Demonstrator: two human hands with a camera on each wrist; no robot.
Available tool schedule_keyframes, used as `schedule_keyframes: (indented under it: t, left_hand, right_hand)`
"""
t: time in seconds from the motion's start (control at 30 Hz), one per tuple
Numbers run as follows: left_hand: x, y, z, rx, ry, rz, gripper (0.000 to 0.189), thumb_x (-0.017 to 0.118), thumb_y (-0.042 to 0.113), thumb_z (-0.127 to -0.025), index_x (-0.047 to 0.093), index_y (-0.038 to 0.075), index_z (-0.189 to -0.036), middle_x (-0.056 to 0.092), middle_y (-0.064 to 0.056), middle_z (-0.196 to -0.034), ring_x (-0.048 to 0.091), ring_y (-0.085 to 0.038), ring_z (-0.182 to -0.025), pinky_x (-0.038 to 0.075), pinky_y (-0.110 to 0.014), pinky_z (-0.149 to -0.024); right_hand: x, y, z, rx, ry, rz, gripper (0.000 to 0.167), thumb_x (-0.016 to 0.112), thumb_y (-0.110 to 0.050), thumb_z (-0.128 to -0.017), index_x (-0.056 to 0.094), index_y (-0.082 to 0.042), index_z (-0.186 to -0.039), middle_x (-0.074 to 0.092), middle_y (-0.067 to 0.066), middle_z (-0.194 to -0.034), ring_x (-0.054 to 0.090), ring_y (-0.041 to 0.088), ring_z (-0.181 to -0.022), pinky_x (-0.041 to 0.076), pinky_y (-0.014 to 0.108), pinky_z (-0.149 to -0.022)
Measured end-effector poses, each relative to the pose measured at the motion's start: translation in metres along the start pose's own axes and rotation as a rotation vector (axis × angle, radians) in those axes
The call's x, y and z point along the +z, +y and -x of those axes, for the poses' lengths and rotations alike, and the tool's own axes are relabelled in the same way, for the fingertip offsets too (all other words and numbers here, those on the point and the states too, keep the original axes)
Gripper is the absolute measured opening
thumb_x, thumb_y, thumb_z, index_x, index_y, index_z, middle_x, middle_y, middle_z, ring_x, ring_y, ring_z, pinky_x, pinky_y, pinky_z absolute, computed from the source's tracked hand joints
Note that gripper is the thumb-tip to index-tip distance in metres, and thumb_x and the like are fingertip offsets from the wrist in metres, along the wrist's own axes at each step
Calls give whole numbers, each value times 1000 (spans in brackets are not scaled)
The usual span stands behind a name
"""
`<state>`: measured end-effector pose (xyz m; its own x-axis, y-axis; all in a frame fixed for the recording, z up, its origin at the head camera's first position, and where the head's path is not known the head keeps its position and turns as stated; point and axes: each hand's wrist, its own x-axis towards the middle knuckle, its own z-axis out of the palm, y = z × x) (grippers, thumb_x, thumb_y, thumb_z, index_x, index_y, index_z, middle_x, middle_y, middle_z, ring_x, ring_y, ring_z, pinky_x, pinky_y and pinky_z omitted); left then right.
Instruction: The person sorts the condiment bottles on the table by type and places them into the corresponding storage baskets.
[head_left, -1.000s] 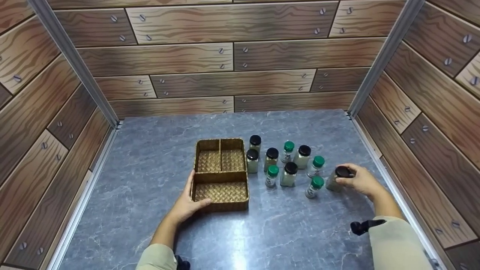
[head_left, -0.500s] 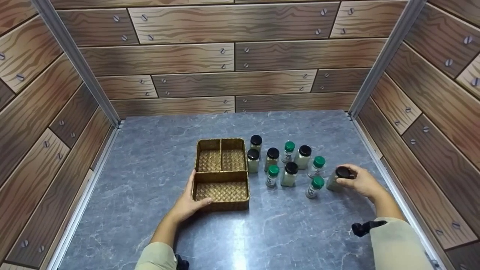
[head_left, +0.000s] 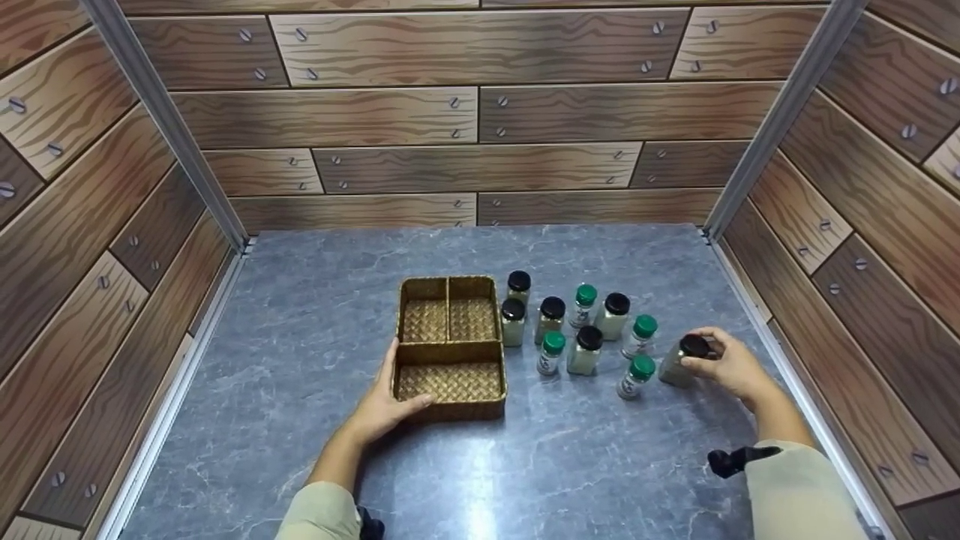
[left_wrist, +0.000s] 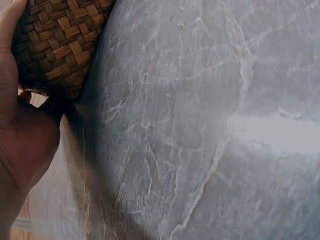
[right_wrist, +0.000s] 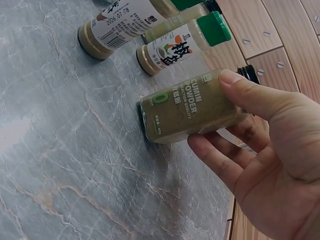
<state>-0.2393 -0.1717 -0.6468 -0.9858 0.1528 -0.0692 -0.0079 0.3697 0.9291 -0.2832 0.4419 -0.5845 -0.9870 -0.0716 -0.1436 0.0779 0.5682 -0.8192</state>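
Observation:
A woven basket [head_left: 466, 411] with three compartments, all bare inside, rests on the table. My left hand [head_left: 381, 409] grips its near left corner, thumb over the front rim and fingers along the outer left side. In the left wrist view the basket's woven wall [left_wrist: 67, 42] shows beside that hand. Off to the right, my right hand [head_left: 739, 367] holds a black-capped jar of cumin powder [right_wrist: 187, 107] between thumb and fingers near its upper part. The jar leans slightly; in the right wrist view a shadow lies beneath its base, and whether it touches the table I cannot tell.
Between basket and right hand stand several green-capped seasoning bottles [head_left: 550, 361] and several black-capped jars [head_left: 583, 358]. One black-capped jar [head_left: 513, 330] stands close against the basket's right side. Wood-patterned walls [head_left: 480, 116] enclose the grey marbled table [head_left: 315, 300] at the back and sides.
The head view has shifted slightly, moving everything a little to the right in the frame. Both hands keep their holds, with no clear movement of the basket or jar.

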Motion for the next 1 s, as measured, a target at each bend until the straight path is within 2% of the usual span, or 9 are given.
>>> schedule_keyframes:
  t: [0.1,0.17,0.23,0.3,0.4,0.5,0.6,0.8,1.0]
  left_hand:
    - [2,0,-1,5,-1,-2,130,92,43,-85,1,29,-176,1,-22,-183,11,-54,-167,14,-77,-131]
    - [2,0,-2,4,-2,0,130,92,42,-85,0,29,-176,1,-21,-183,10,-53,-167,13,-76,-131]
    - [2,-1,-2,7,-4,7,130,93,40,-85,0,28,-176,1,-21,-183,9,-52,-167,13,-75,-132]
    - [3,-1,-2,4,-7,20,130,92,38,-86,0,30,-176,1,-20,-184,8,-51,-168,12,-74,-133]
    - [3,-3,-2,4,-9,43,129,92,37,-87,0,31,-176,0,-19,-184,7,-50,-168,12,-74,-133]
    - [3,-5,-2,16,-2,64,127,92,35,-87,1,29,-176,0,-17,-184,6,-48,-169,11,-72,-134]
    - [2,-4,-2,36,8,74,127,92,31,-86,4,26,-176,1,-17,-185,6,-46,-170,10,-70,-135]
    - [4,-4,-3,16,9,71,126,92,33,-87,3,29,-176,3,-21,-184,10,-50,-168,12,-72,-134]
    - [5,-5,-1,17,18,79,127,93,34,-86,3,27,-176,3,-21,-184,10,-49,-168,12,-72,-134]
  right_hand:
    - [-1,2,1,0,9,-18,62,78,-11,-100,48,7,-152,55,38,-151,60,-5,-108,62,19,-86]
    - [-2,2,2,4,8,-46,63,78,-12,-100,48,6,-152,59,34,-149,59,-9,-105,63,21,-87]
    - [-4,1,2,6,4,-87,65,80,-14,-99,49,5,-153,67,22,-142,60,-10,-104,64,24,-88]
    - [-6,-2,3,9,3,-145,65,81,-14,-99,49,5,-152,72,3,-131,64,-8,-103,65,26,-88]
    - [-11,-7,5,-3,2,-227,57,81,-13,-99,56,-1,-149,71,-22,-115,68,-4,-104,65,25,-87]
    - [-15,-15,5,-14,8,-277,48,80,-12,-99,63,-14,-144,69,-29,-111,68,-5,-105,64,21,-86]
    - [-21,-26,4,-22,14,-278,47,80,-11,-99,64,-22,-142,66,-29,-114,66,-7,-105,63,19,-89]
    - [-34,-53,5,-44,58,-118,55,80,-22,-100,59,-21,-151,61,-20,-121,62,-8,-106,62,18,-89]
    - [-35,-81,3,-82,102,36,64,77,-27,-103,51,-13,-160,59,18,-149,57,-5,-110,56,14,-85]
